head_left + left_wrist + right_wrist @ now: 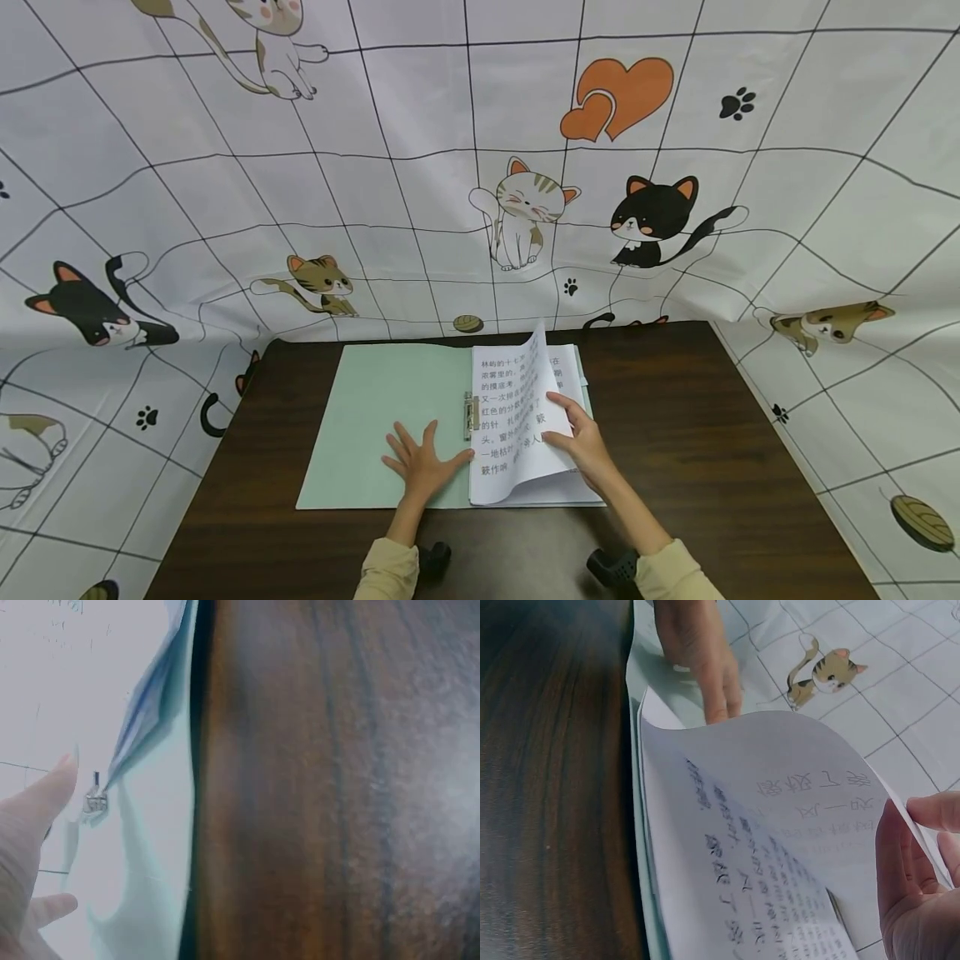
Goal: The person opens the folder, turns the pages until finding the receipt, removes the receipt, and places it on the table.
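Note:
A pale green folder (pixel 375 392) lies spread on the table, with a metal clip (pixel 471 417) at its middle fold. On its right half sits a stack of printed pages (pixel 720 885). My right hand (pixel 581 442) pinches the right edge of the top page (pixel 517 450) between thumb and fingers, and that page curves up off the stack. My left hand (pixel 426 467) rests on the folder's left cover with fingers spread, its thumb reaching the left edge of the pages. The left wrist view shows the left thumb (pixel 45 795) near the clip.
The dark wooden table (pixel 750 467) surrounds the folder. A white cloth (pixel 420 192) with grid lines and cartoon cats hangs behind and along both sides. Dark wrist devices (pixel 611 567) sit near the sleeves at the front edge.

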{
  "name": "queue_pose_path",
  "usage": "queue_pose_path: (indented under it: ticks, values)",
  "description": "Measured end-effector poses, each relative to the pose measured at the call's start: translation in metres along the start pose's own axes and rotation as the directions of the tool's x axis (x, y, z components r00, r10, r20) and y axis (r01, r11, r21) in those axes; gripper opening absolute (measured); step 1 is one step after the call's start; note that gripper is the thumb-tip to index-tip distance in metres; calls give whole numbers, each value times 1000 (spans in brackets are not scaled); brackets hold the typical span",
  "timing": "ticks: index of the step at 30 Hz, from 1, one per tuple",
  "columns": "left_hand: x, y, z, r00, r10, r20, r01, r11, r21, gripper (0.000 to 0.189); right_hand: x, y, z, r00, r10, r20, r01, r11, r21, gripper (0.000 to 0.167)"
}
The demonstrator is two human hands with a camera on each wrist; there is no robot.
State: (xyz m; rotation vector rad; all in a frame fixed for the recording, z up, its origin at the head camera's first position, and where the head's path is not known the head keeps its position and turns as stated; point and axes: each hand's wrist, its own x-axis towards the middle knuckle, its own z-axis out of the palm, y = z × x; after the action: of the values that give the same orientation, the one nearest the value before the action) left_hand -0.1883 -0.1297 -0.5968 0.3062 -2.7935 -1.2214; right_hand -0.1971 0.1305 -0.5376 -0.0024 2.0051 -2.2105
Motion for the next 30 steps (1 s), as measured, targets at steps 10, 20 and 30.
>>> queue_pose_path:
  ticks: [10,20,30]
  values:
    - [6,29,-14,984,63,-166,-70,997,-37,62,6,-12,14,996,-34,83,36,999,-30,69]
    - [17,81,-31,980,189,-64,-199,950,-242,55,11,-25,33,959,-88,271,122,987,-108,65]
    - [30,129,-43,968,247,46,-214,907,-362,63,13,-33,48,934,-135,332,183,976,-119,63]
